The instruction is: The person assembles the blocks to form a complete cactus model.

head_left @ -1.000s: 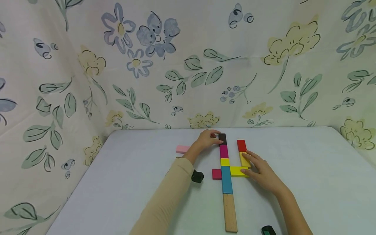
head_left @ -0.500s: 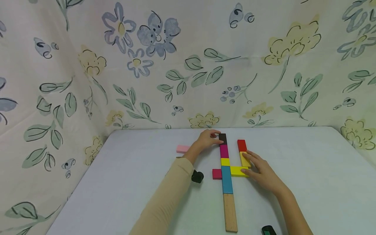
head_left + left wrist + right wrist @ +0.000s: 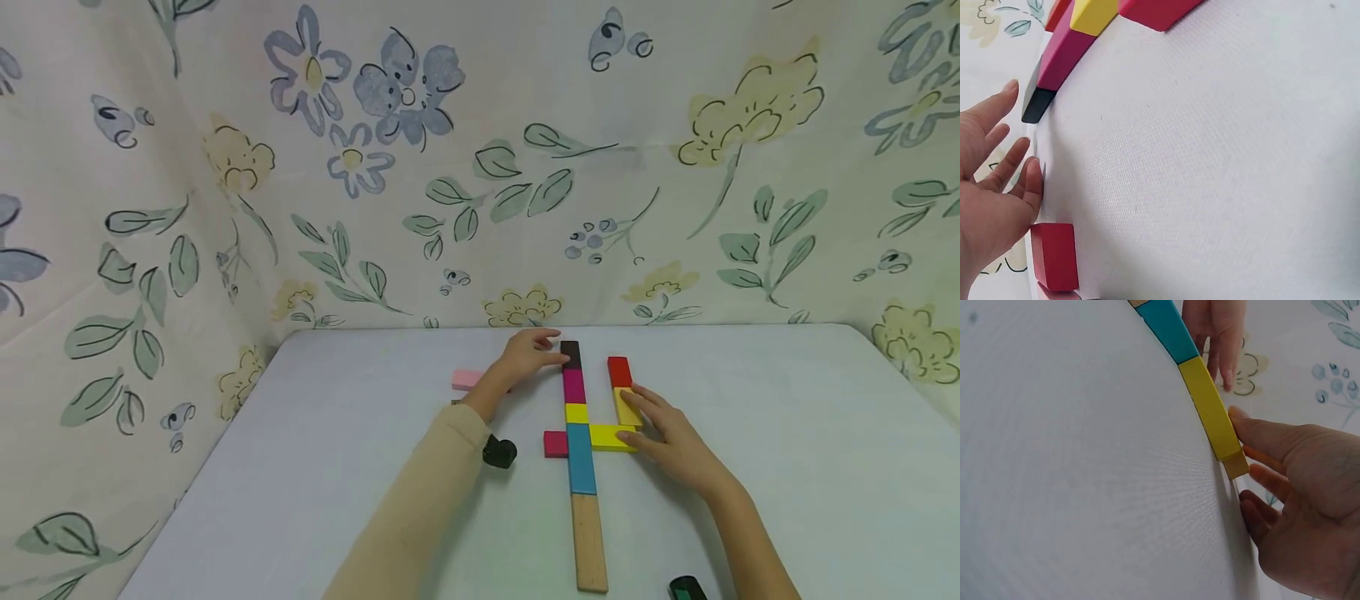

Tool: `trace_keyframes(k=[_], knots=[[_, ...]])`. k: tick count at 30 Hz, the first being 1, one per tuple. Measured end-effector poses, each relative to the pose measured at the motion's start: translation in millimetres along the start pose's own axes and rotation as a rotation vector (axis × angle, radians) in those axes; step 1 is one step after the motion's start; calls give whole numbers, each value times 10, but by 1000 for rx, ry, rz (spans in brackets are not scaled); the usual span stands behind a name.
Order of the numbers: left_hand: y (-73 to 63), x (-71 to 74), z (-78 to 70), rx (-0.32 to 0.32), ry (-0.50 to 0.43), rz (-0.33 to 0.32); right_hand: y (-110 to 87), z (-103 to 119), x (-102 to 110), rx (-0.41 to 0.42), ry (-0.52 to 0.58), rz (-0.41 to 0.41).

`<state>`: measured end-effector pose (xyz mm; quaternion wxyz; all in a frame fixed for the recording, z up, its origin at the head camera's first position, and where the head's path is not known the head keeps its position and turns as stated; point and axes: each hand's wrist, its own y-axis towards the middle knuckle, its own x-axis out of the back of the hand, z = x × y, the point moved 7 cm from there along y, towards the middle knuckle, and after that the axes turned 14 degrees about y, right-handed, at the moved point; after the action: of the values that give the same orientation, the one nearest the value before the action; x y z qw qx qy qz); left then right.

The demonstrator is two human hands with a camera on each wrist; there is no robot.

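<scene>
Blue block [image 3: 581, 458] taken as landmark. It lies flat on the white table [image 3: 300, 483]. Wood block [image 3: 589, 542] abuts its near end. From its far end a line runs outward: small yellow block [image 3: 576, 413], magenta block [image 3: 573, 386], black block [image 3: 571, 354] last. Crimson block [image 3: 556, 444] against its left side, yellow bar [image 3: 611, 437] against its right. Right of it and farther out: amber block [image 3: 626, 407] at the bar's outer end, then red block [image 3: 618, 371].

Left hand [image 3: 525, 352]: beyond blue, just left of black. Fingers apart, loosely bent, nothing held; contact with black cannot be told.

Right hand [image 3: 671, 442]: right of blue. Fingers spread, gently bent, no grip; thumb tip on the bar's outer end, a fingertip at amber's right edge.

Left of blue and farther out: pink block [image 3: 467, 380], part hidden by the left arm. Left of blue, well apart: black object [image 3: 500, 454], part behind sleeve [image 3: 420, 483], kind unclear. Right of blue, nearer: dark device [image 3: 686, 587], cut by frame edge.
</scene>
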<state>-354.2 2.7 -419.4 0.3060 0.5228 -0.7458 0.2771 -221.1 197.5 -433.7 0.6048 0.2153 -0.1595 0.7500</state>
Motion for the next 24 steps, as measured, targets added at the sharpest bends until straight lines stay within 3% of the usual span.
trace_keyframes(k=[7, 13, 18, 24], knots=[[-152, 123, -19, -50, -64, -84, -7, -8, -2, 9, -2, -5], [-428, 170, -28, -51, -127, -141, -5, -15, -3, 9, -7, -7], [-721, 135, 1, -44, -145, -135, -10, -8, -5, 8, -5, -9], [-1033, 49, 60, -87, -117, -109, -10, -14, -5, 0, -11, -7]])
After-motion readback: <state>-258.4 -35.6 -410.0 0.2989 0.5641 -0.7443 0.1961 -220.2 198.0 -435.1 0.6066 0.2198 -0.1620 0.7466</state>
